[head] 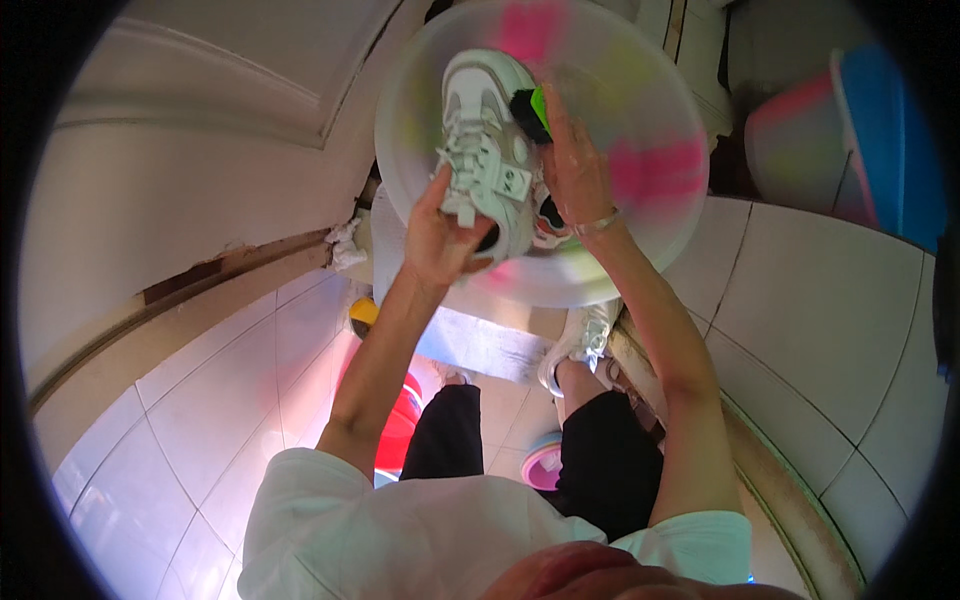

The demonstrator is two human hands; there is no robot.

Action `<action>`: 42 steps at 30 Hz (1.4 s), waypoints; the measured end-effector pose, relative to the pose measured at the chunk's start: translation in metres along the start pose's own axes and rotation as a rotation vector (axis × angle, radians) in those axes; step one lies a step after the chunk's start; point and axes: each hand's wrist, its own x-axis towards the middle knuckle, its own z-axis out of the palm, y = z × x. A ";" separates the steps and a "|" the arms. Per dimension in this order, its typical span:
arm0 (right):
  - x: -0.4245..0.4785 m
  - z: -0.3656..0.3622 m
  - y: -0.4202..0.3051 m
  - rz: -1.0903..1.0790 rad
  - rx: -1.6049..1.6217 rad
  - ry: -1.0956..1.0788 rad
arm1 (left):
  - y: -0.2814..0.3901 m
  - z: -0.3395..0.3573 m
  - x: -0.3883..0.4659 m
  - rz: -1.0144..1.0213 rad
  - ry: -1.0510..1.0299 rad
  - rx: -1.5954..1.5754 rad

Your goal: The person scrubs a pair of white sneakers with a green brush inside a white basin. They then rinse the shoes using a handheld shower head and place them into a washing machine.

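My left hand point(444, 238) grips a white and grey sneaker point(480, 142) by its heel and ankle opening, toe pointing away from me. Its white laces are still threaded. In my right hand point(576, 169) is a scrub brush point(534, 116) with a bright green back and black bristles, held close along the sneaker's right side. Whether the bristles touch the shoe cannot be told. Both hands are over a large translucent plastic basin point(660, 232) with pink and yellow-green patches. Part of another shoe point(551, 225) shows in the basin, mostly hidden behind the first sneaker and my right wrist.
A blue basin point(889, 142) stands tilted at the right beside a translucent one point(799, 142). A red bucket point(401, 424) and a pink basin point(541, 469) are on the floor near my legs. White tiled walls point(217, 405) and a pale door panel point(187, 172) flank the space.
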 end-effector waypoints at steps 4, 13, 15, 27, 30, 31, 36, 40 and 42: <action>-0.032 0.023 -0.007 -0.010 -0.048 0.007 | 0.019 -0.024 0.020 -0.066 -0.334 -0.271; -0.041 0.029 -0.003 -0.111 -0.009 0.102 | 0.018 -0.030 0.025 -0.092 -0.507 -0.344; -0.039 0.032 0.001 -0.107 -0.001 0.037 | 0.016 -0.038 0.024 -0.124 -0.500 -0.344; -0.044 0.034 0.029 -0.053 0.065 0.014 | 0.026 -0.030 0.018 0.192 -0.162 0.097; 0.002 -0.013 0.010 -0.133 0.180 0.218 | 0.017 -0.065 0.045 0.260 -0.435 0.140; 0.014 -0.041 -0.018 -0.137 0.212 0.191 | 0.016 -0.072 0.049 0.246 -0.622 0.042; 0.010 -0.018 -0.010 -0.236 -0.010 0.089 | -0.001 0.008 0.020 0.214 -0.206 -0.184; -0.006 -0.004 -0.041 -0.307 -0.295 -0.161 | -0.008 -0.018 0.049 0.210 -0.165 -0.166; 0.013 0.006 -0.009 -0.251 -0.322 -0.112 | -0.013 -0.020 0.056 0.204 -0.279 -0.118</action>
